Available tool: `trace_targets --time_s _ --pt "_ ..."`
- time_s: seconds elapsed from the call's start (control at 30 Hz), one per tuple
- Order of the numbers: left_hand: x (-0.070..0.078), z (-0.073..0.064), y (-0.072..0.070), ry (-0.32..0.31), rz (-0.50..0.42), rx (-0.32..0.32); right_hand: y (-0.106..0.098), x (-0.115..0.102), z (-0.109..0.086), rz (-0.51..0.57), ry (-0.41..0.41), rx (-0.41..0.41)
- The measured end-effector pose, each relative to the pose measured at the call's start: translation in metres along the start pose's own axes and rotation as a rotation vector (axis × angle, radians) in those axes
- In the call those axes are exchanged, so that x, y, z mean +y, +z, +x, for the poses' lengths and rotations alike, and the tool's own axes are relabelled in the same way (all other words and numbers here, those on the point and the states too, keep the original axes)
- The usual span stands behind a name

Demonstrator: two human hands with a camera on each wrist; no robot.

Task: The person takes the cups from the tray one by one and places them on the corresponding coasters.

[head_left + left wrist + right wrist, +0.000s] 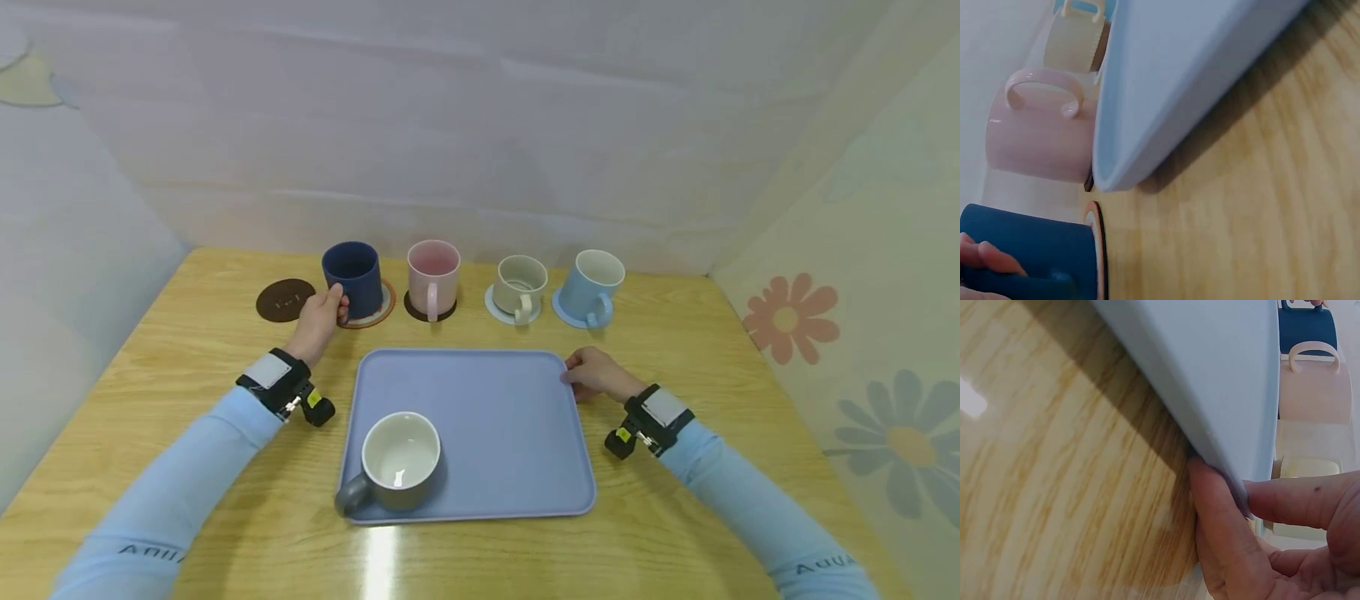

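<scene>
My left hand [315, 323] pinches the handle of a navy blue mug [354, 279], with fingers and thumb around it in the left wrist view. Beneath that mug is a round coaster [388, 307] with an orange rim. On the other side, my right hand [600, 375] grips the upper right corner of a lavender tray [502, 425]. The right wrist view puts the thumb [1291, 501] on the inner side of the tray's rim and the fingers outside. A large grey mug [401, 487] with a white inside stands in the tray's front left corner.
Along the back, a pink mug [433, 279], a cream cup [520, 287] and a light blue mug [591, 287] stand on coasters. A bare dark brown coaster [285, 300] lies left of the navy mug. Cloth-like walls [480, 150] border the wooden table [187, 358].
</scene>
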State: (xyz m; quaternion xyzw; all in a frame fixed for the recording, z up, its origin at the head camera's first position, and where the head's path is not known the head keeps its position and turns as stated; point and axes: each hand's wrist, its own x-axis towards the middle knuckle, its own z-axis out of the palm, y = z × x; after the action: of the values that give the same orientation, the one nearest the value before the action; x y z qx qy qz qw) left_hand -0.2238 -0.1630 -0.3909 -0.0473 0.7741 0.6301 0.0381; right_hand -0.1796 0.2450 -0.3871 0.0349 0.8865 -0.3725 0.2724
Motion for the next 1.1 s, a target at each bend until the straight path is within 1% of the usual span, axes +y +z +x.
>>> trace_targets --time_s 0.2,0.33,0.4,0.43,0.5,0.53,0.6,0.63,0.8,0.9,0.97,1.1 --pt "0.004 -0.002 -0.011 0.028 0.079 -0.087 0.0 -0.002 0.001 -0.01 0.012 0.0" --pt "0.011 -0.005 -0.018 0.005 0.167 -0.161 -0.001 -0.001 0.001 -0.005 0.015 -0.003" --pt "0.017 -0.008 -0.022 -0.028 0.23 -0.199 -0.001 0.0 0.002 -0.004 0.011 -0.003" --pt "0.02 -0.009 -0.023 -0.039 0.28 -0.214 -0.001 0.0 0.002 -0.002 0.009 -0.004" --pt "0.027 -0.013 -0.026 -0.048 0.387 -0.241 -0.001 0.0 0.002 0.0 0.006 -0.003" --pt "0.03 -0.014 -0.027 -0.042 0.441 -0.251 -0.001 0.0 0.002 0.0 0.003 -0.004" --pt "0.037 -0.018 -0.029 -0.012 0.542 -0.264 -0.001 -0.001 0.001 0.0 0.001 -0.004" --pt "0.04 -0.02 -0.03 0.018 0.592 -0.267 -0.001 -0.001 0.001 -0.001 0.002 -0.002" --pt "0.05 -0.033 -0.034 0.174 0.739 -0.287 -0.001 -0.003 0.0 -0.004 0.004 -0.003" --pt "0.053 -0.042 -0.035 0.251 0.782 -0.323 -0.001 -0.003 0.0 -0.013 0.005 -0.001" --pt "0.053 -0.048 -0.035 0.284 0.804 -0.346 -0.002 -0.003 0.001 -0.021 0.008 -0.002" --pt "0.049 -0.06 -0.035 0.333 0.862 -0.362 -0.002 -0.003 0.002 -0.035 0.012 -0.003"
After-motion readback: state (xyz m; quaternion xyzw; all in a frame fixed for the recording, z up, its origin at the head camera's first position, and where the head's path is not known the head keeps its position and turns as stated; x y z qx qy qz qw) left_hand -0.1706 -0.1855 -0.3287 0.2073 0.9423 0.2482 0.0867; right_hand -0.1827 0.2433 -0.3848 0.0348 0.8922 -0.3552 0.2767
